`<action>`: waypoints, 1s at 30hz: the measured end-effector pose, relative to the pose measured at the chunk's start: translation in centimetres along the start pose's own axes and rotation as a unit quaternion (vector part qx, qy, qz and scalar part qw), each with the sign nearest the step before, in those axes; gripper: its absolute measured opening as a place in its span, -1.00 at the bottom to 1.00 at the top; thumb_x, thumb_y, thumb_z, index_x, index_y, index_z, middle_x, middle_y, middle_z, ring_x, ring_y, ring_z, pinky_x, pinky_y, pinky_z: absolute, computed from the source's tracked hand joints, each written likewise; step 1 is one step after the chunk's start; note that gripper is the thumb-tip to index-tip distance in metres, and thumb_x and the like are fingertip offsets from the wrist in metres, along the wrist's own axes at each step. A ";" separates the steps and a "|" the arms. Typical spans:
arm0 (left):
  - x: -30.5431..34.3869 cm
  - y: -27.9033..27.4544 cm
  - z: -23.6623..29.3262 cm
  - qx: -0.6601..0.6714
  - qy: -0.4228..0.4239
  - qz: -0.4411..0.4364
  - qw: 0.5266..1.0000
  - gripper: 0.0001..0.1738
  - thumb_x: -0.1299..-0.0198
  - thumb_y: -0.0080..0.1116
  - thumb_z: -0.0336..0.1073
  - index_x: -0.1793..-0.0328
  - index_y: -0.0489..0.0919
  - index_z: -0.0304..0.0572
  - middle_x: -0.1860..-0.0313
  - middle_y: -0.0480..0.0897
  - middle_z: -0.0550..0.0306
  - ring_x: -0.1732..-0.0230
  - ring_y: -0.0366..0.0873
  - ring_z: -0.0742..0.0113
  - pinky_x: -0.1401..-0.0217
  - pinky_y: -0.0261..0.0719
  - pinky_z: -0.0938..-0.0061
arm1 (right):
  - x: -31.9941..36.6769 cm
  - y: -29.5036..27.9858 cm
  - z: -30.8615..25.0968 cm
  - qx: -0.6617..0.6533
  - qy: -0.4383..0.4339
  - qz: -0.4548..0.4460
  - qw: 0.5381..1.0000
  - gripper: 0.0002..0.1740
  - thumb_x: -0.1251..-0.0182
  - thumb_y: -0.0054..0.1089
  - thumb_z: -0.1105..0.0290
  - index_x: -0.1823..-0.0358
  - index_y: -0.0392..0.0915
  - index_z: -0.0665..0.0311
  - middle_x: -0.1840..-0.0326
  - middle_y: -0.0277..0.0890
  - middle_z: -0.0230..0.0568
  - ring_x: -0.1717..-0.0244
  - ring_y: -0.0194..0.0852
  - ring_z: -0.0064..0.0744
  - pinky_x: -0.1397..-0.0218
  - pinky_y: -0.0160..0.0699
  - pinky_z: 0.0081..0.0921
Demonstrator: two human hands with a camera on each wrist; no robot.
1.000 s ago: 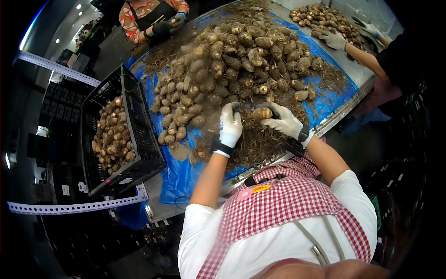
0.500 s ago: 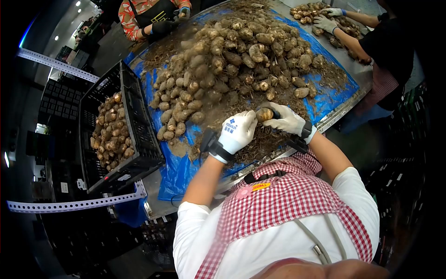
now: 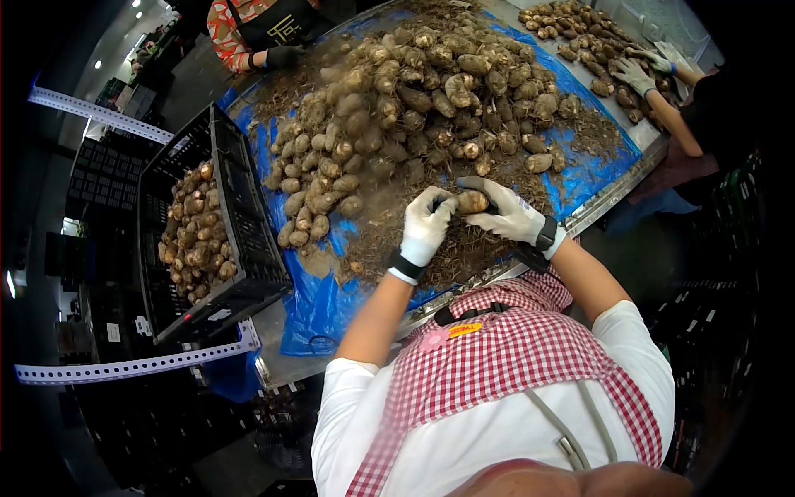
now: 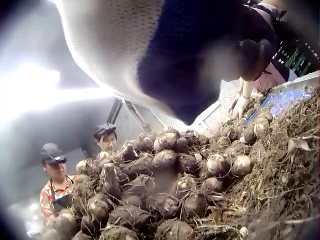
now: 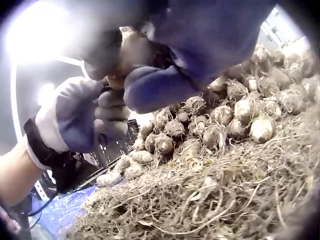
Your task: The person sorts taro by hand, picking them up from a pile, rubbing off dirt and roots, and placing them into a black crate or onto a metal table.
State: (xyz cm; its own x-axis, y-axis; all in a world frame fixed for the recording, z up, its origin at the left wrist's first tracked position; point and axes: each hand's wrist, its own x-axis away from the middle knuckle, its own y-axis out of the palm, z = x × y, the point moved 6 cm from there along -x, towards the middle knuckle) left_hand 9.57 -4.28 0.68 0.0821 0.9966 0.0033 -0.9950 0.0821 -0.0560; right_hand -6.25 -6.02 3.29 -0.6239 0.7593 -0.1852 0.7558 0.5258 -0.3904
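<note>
A brown taro corm (image 3: 473,202) with a pale ring shows in the head view, held in my gloved right hand (image 3: 512,217) between thumb and fingers. My gloved left hand (image 3: 426,227) has its fingers curled at the taro's left end and pinches it there. In the right wrist view the left hand (image 5: 77,112) meets the blurred taro (image 5: 135,52) under the blue-palmed right-hand glove (image 5: 200,55). The left wrist view shows mostly the left glove, and the taro is hidden there. Beyond both hands rises a large pile of hairy taro (image 3: 431,99).
Loose roots and soil (image 3: 464,257) cover the blue sheet (image 3: 306,319) below the hands. Cleaner taro (image 3: 319,199) lie at the pile's left. A black crate (image 3: 236,199) of taro stands further left. Another person's gloved hands (image 3: 642,70) work at taro on the far right.
The left hand has come rightward to the taro, and its fingers have curled at the taro's end. The right hand has stayed nearly in place with the taro.
</note>
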 end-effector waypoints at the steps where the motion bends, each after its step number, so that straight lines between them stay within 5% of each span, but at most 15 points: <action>1: -0.1 0.2 -0.3 -0.012 0.030 0.024 0.999 -0.86 -0.27 0.11 -0.39 0.18 0.58 -0.34 0.43 0.52 0.34 0.42 0.35 0.63 0.36 0.33 0.66 | 0.0 0.0 -0.2 0.001 0.010 0.008 1.000 -0.25 -0.24 0.34 0.16 -0.33 0.26 0.43 -0.15 0.47 -0.03 -0.16 0.47 -0.30 -0.23 0.42 -0.39; 3: 0.0 0.1 1.4 -0.077 0.079 0.072 0.991 -0.86 -0.28 0.10 -0.38 0.26 0.53 -0.33 0.47 0.51 0.29 0.45 0.36 0.60 0.39 0.34 0.62 | 0.0 0.0 -0.9 -0.019 0.055 0.004 0.998 -0.26 -0.24 0.35 0.17 -0.32 0.27 0.42 -0.15 0.48 -0.02 -0.15 0.47 -0.29 -0.22 0.42 -0.38; 5: -1.3 -1.0 -0.1 -0.118 0.012 0.127 0.985 -0.83 -0.28 0.11 -0.34 0.26 0.51 -0.33 0.50 0.50 0.21 0.46 0.40 0.50 0.40 0.40 0.52 | 0.6 0.4 -1.5 -0.062 0.128 -0.023 0.990 -0.27 -0.23 0.36 0.18 -0.31 0.28 0.42 -0.14 0.48 -0.02 -0.15 0.47 -0.29 -0.21 0.43 -0.37; 6: -1.7 -1.7 -0.9 -0.138 -0.021 0.156 0.978 -0.82 -0.28 0.11 -0.32 0.26 0.50 -0.33 0.51 0.49 0.17 0.47 0.42 0.45 0.40 0.44 0.46 | 0.6 0.1 -1.7 -0.028 0.072 0.002 0.997 -0.28 -0.22 0.36 0.18 -0.30 0.29 0.43 -0.14 0.48 0.00 -0.13 0.49 -0.26 -0.19 0.44 -0.36; 8: -1.6 -1.7 -2.0 0.130 -0.073 0.120 0.982 -0.75 -0.33 0.10 -0.23 0.12 0.51 -0.32 0.37 0.56 0.18 0.40 0.47 0.48 0.32 0.52 0.53 | 0.4 -0.5 -1.3 0.043 -0.045 0.057 0.996 -0.29 -0.21 0.36 0.18 -0.27 0.31 0.44 -0.12 0.48 0.05 -0.11 0.51 -0.20 -0.15 0.47 -0.34; 10: -1.0 -0.3 -1.2 0.192 -0.056 0.058 0.978 -0.65 -0.29 0.17 -0.16 -0.01 0.54 -0.30 0.24 0.59 0.14 0.28 0.52 0.42 0.16 0.56 0.50 | 0.6 -0.6 0.0 0.032 -0.021 0.086 0.996 -0.31 -0.18 0.33 0.23 -0.23 0.29 0.48 -0.02 0.53 0.06 0.02 0.57 -0.16 -0.05 0.52 -0.31; 12: 0.2 1.3 1.0 0.068 -0.042 0.023 0.997 -0.54 -0.20 0.26 -0.08 -0.08 0.56 -0.27 0.15 0.60 0.10 0.14 0.53 0.33 0.02 0.56 0.43 | 0.6 0.0 0.9 0.016 0.010 0.089 0.996 -0.32 -0.16 0.32 0.27 -0.22 0.26 0.50 0.03 0.54 0.09 0.06 0.59 -0.13 0.00 0.54 -0.30; 14: 0.6 2.3 1.3 -0.105 0.158 0.104 0.976 -0.65 -0.10 0.32 -0.14 0.15 0.61 -0.26 0.19 0.62 0.00 0.05 0.56 0.14 0.02 0.55 0.36 | 0.4 0.6 0.1 0.055 0.044 0.050 0.996 -0.36 -0.11 0.27 0.33 -0.17 0.26 0.50 0.15 0.52 0.19 0.11 0.59 -0.17 0.08 0.54 -0.34; 16: 0.5 2.3 0.7 -0.183 0.242 0.126 0.945 -0.77 -0.14 0.26 -0.24 0.28 0.58 -0.27 0.31 0.62 -0.05 0.15 0.58 0.09 0.09 0.55 0.29 | 0.1 1.2 0.8 0.064 0.102 0.053 0.991 -0.38 -0.11 0.29 0.31 -0.13 0.28 0.50 0.19 0.52 0.19 0.13 0.59 -0.17 0.09 0.54 -0.33; 19: -0.3 1.0 0.9 -0.101 0.101 0.134 0.981 -0.82 -0.17 0.20 -0.31 0.36 0.53 -0.28 0.44 0.60 -0.08 0.29 0.58 0.10 0.19 0.53 0.23 | 0.5 1.9 0.6 0.006 0.190 0.010 0.982 -0.39 -0.12 0.32 0.27 -0.10 0.31 0.49 0.13 0.53 0.16 0.07 0.57 -0.16 0.02 0.52 -0.31; 20: -1.0 -0.2 0.0 -0.143 0.104 0.189 0.966 -0.75 -0.22 0.18 -0.24 0.38 0.51 -0.30 0.53 0.58 -0.07 0.48 0.52 0.12 0.33 0.48 0.26 | 0.7 1.6 0.2 0.011 0.145 0.040 0.989 -0.38 -0.12 0.35 0.27 -0.11 0.31 0.48 0.11 0.53 0.09 0.07 0.57 -0.22 0.01 0.52 -0.34; 22: -2.5 -3.7 -4.3 -0.205 0.011 0.223 0.953 -0.61 -0.33 0.09 -0.10 0.38 0.51 -0.32 0.54 0.60 -0.02 0.50 0.51 0.18 0.39 0.44 0.32 | 0.9 0.6 -0.3 0.021 0.050 0.104 0.993 -0.36 -0.13 0.39 0.28 -0.14 0.31 0.44 0.06 0.55 -0.04 0.05 0.56 -0.34 -0.01 0.53 -0.40; 25: -1.6 -3.6 -5.5 -0.098 -0.152 0.069 0.981 -0.45 -0.42 -0.07 0.12 0.19 0.57 -0.31 0.43 0.60 0.11 0.36 0.50 0.37 0.23 0.46 0.41 | 1.1 -0.2 0.6 0.070 -0.013 0.109 0.992 -0.33 -0.14 0.42 0.26 -0.19 0.30 0.44 -0.07 0.49 -0.04 -0.06 0.49 -0.35 -0.15 0.46 -0.42; 28: -1.5 -0.4 -6.3 0.209 -0.099 -0.006 0.973 -0.47 -0.42 -0.05 0.10 0.02 0.56 -0.31 0.30 0.60 0.20 0.28 0.50 0.45 0.11 0.47 0.53 | 1.3 0.3 1.2 0.020 0.015 0.098 0.995 -0.33 -0.14 0.39 0.29 -0.20 0.31 0.44 -0.13 0.46 -0.01 -0.12 0.47 -0.28 -0.20 0.44 -0.36; 30: -0.3 1.5 -2.1 0.179 -0.085 -0.028 0.980 -0.55 -0.35 0.14 -0.05 -0.09 0.56 -0.33 0.12 0.64 0.16 0.15 0.58 0.43 0.05 0.51 0.56 | 1.1 0.8 0.8 -0.028 0.019 0.099 0.994 -0.36 -0.12 0.37 0.29 -0.17 0.33 0.45 -0.15 0.45 0.07 -0.17 0.46 -0.14 -0.24 0.42 -0.30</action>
State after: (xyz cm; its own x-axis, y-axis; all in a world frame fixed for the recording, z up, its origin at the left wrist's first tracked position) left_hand 8.17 -4.49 -1.52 0.1568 0.9740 0.1638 -0.9475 0.1016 0.3031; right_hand -6.46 -5.07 2.04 -0.4539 0.8639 -0.2181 0.8738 0.3838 -0.2986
